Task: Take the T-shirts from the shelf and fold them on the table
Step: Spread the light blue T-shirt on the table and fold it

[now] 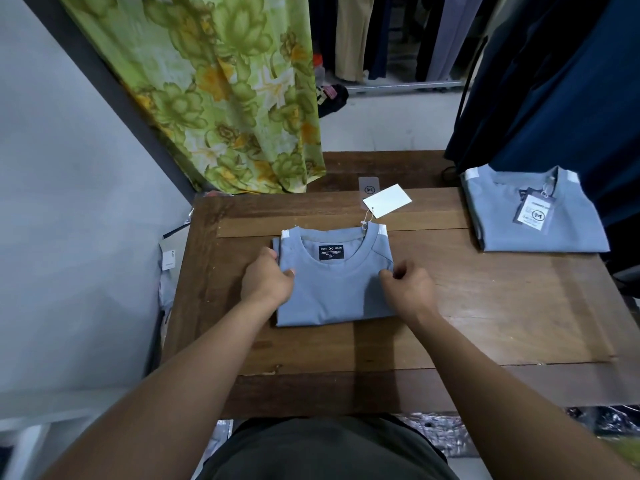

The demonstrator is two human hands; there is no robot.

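Both hands' fingers pinch folded T-shirt (pixel 334 289) edges: left hand (pixel 266 282); right hand (pixel 408 289); on table (pixel 485 323).

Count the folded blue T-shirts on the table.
2. One T-shirt lies mid-table between the left hand and right hand; the second T-shirt sits at the far right edge. Others may be hidden.

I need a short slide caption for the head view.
Both hands, left and right, grip a folded blue T-shirt on the wooden table.
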